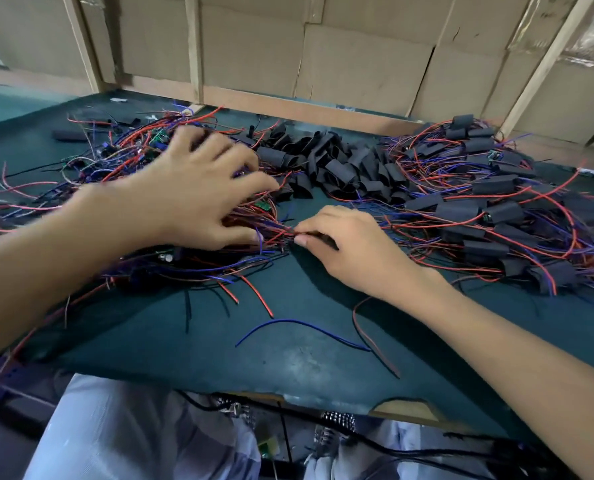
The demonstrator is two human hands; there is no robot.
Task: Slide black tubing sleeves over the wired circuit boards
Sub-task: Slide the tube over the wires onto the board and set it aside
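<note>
A tangle of bare green circuit boards with red, blue and black wires [115,157] covers the left of the dark green table mat [219,341]. Loose black tubing sleeves [337,164] lie heaped at the middle back. Boards with sleeves on them [479,209] are piled at the right. My left hand [198,192] is spread over the wire tangle, fingers blurred, touching the wires. My right hand [351,244] pinches a bunch of red and blue wire ends [281,233] between thumb and fingertips; a dark piece shows under its fingers, unclear what.
A single black sleeve [68,135] lies apart at the far left. Stray blue and red wires [306,327] lie on the mat near the front edge. Cardboard panels on wooden framing [358,64] close off the back. Cables hang below the table edge above my lap.
</note>
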